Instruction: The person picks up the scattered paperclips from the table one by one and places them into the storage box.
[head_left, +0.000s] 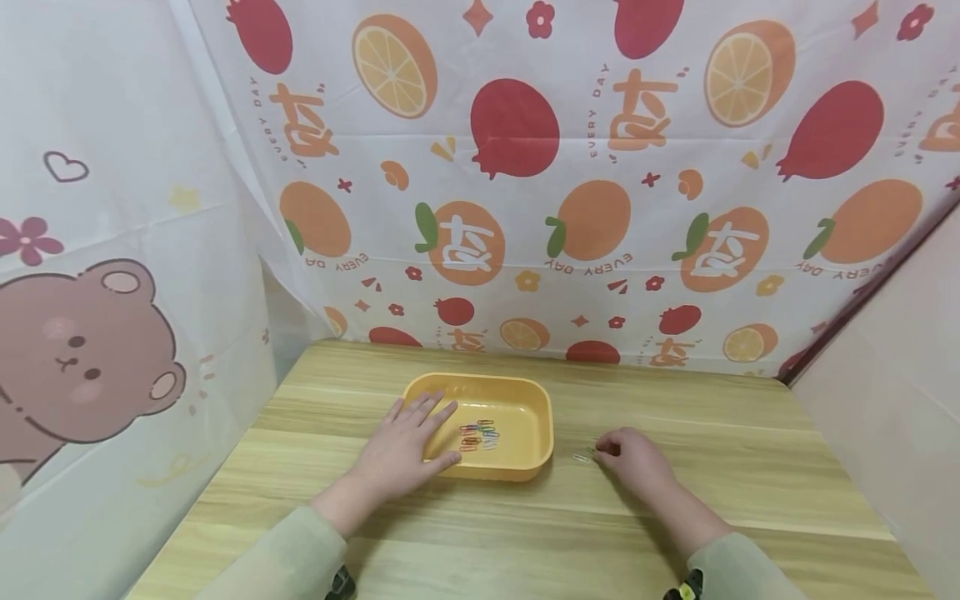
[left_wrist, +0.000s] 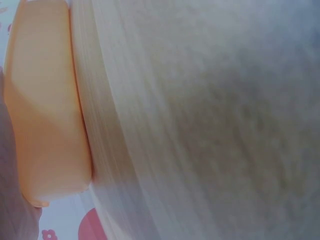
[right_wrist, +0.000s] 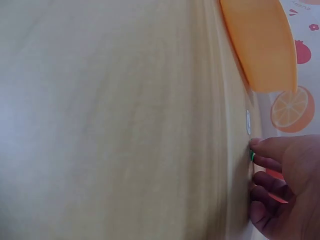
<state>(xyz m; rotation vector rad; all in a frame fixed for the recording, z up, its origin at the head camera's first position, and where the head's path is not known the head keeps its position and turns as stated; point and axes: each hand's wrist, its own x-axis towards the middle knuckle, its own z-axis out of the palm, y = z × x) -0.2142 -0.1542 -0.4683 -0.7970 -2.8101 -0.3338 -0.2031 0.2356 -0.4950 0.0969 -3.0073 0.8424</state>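
Note:
A yellow plastic tray stands on the wooden table, with several coloured paper clips lying inside it. My left hand rests across the tray's left end, fingers spread and fairly straight, thumb along the near rim. In the left wrist view only the outer wall of the tray and a bit of that hand show. To the right of the tray, my right hand touches the tabletop and pinches a green paper clip between thumb and forefinger. Beside those fingertips lies a white paper clip.
The wooden tabletop spreads around the tray. A fruit-printed cloth hangs behind the table's far edge. Another cloth with a bear hangs at the left, and a pale panel stands at the right.

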